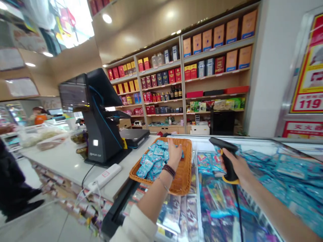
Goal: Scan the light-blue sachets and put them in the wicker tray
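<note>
An orange-brown wicker basket (pixel 186 168) sits on the glass-topped freezer, its left part filled with small blue packets (pixel 151 159). Over the basket is my left hand (pixel 174 153), a beaded bracelet at its wrist. Its fingers curl down at the right edge of the packets, and a bit of blue shows beside them; what they hold, if anything, is hidden. My right hand (pixel 233 163) grips the handle of a black barcode scanner (pixel 224 144) with a yellow-edged base, right of the basket. Its cable hangs down over the glass.
A black register terminal (pixel 101 134) and a white power strip (pixel 104 177) stand on the white counter (pixel 75 168) at left. Packaged goods lie under the freezer glass (pixel 219 201). Shelves of boxes (pixel 161 77) line the back. A person's dark-clad legs (pixel 15 181) show at far left.
</note>
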`<state>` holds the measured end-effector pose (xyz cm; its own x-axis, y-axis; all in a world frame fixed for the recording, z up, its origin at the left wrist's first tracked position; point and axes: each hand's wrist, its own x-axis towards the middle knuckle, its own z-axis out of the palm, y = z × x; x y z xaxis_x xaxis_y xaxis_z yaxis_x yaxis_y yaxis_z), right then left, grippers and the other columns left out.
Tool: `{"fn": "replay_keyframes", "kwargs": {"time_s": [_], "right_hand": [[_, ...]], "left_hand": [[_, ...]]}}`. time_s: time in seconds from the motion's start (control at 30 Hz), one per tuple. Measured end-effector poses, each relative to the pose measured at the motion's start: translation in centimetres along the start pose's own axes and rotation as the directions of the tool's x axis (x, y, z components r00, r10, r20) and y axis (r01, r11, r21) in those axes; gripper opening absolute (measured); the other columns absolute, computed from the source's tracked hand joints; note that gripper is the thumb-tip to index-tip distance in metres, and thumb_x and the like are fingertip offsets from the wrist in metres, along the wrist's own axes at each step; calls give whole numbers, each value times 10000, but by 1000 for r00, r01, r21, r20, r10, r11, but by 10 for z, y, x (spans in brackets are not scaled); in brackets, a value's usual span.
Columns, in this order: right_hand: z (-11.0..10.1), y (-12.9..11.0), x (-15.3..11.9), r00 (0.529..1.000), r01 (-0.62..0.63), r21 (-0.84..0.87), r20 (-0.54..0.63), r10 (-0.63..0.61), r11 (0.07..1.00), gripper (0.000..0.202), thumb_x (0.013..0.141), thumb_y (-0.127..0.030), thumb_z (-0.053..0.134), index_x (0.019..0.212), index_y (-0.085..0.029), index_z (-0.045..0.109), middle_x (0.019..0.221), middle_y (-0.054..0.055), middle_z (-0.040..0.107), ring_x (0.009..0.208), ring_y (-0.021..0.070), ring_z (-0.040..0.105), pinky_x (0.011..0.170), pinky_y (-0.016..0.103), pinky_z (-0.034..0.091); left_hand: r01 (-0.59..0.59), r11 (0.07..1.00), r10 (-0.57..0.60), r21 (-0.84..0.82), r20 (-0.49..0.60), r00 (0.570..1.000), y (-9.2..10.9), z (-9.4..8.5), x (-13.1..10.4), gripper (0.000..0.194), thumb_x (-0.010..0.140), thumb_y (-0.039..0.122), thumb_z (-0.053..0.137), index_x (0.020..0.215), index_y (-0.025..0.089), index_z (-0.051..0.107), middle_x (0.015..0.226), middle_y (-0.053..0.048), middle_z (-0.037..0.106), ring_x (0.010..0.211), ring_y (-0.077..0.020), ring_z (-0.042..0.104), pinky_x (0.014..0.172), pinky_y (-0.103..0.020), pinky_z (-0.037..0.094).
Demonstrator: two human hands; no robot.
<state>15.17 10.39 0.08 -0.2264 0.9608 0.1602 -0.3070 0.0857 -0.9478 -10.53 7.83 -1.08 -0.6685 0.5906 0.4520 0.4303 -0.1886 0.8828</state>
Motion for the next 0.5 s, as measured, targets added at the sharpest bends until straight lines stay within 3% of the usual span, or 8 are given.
{"fn": "replay_keyframes", "kwargs": {"time_s": [0.1,0.27,0.37,0.5], "right_hand": [[-38,-17,-2,998,11,3,-62,-10,1000,446,689,-593,890,840,-218,703,627,-1,629,410,129,531,335,263,414],[-109,-29,-2,979,41,6,-201,-39,999,383,731,-567,867,853,-238,713,632,5,625,430,144,533,350,288,423],[-138,-23,-4,958,19,26,-286,-11,999,375,721,-555,868,848,-237,715,630,1,618,438,144,531,359,293,417],[-151,-13,-7,939,37,28,-344,-25,999,403,700,-585,869,825,-248,686,624,-6,607,440,141,516,370,295,418]], "left_hand": [[-123,992,119,17,137,983,25,42,-21,531,830,159,689,1359,166,652,1537,-181,591,1535,-309,449,1311,-460,287],[-266,963,256,-34,417,872,44,120,-68,488,869,204,696,1352,138,679,1452,-200,652,1411,-320,574,1260,-467,384],[-238,971,195,15,520,832,39,164,-94,478,873,225,714,1343,140,691,1428,-205,670,1402,-338,585,1249,-464,396],[-167,964,27,208,546,837,26,204,-107,525,899,265,709,1404,129,657,1454,-234,652,1469,-375,528,1250,-489,376]]}}
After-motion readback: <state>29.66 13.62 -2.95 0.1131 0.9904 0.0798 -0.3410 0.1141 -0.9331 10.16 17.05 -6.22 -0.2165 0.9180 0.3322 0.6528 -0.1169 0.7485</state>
